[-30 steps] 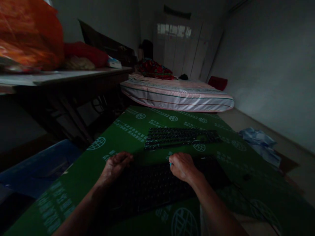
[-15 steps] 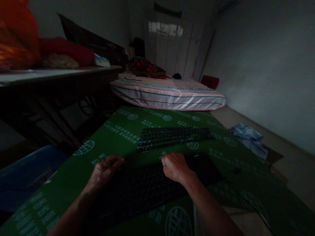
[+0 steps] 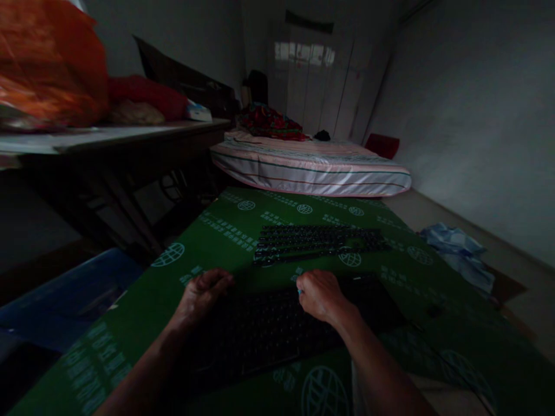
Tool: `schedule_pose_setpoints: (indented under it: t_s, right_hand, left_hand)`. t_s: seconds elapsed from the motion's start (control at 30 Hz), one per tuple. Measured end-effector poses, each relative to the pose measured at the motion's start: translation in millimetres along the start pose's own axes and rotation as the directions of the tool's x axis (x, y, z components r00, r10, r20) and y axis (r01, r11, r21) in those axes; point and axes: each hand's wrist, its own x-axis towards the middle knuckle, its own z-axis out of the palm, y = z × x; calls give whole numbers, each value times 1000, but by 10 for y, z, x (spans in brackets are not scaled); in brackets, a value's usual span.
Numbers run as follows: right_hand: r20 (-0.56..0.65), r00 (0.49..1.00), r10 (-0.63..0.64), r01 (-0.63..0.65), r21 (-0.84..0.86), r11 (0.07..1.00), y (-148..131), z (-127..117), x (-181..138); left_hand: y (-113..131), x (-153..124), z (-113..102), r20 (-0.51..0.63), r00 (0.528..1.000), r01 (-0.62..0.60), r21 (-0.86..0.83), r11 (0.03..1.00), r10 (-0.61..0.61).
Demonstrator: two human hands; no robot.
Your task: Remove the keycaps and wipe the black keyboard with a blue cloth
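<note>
In a dim room, a green printed desk [image 3: 147,300] is stretching towards a striped bed [image 3: 303,173], and two curled hands are working over a dark keyboard [image 3: 269,329].

The keyboard is lying nearest the person, while black keycaps [image 3: 299,238] are sitting in neat rows just beyond it, a green gap showing towards their right end. The left hand [image 3: 206,292] is hovering or resting at the keyboard's far left corner, the right hand [image 3: 321,294] over its middle; they are staying apart from each other, and whether either is pinching anything I cannot tell. Judging by the rows, much of a key set is lying separate from the keyboard, so the work is seemingly standing partway; how many keys the keyboard itself is carrying is too dark to tell.
</note>
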Motion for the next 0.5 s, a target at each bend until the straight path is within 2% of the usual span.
schedule_pose_setpoints:
  t_s: [0.2, 0.5]
  right_hand:
    - [10, 1000, -5, 5, 10, 1000, -47, 13, -5]
    - [-6, 999, 31, -31, 5, 1000, 28, 35, -2]
  left_hand:
    - [-88, 27, 10, 18, 1000, -3, -36, 999, 4]
    - [-138, 20, 24, 10, 999, -31, -67, 997, 32]
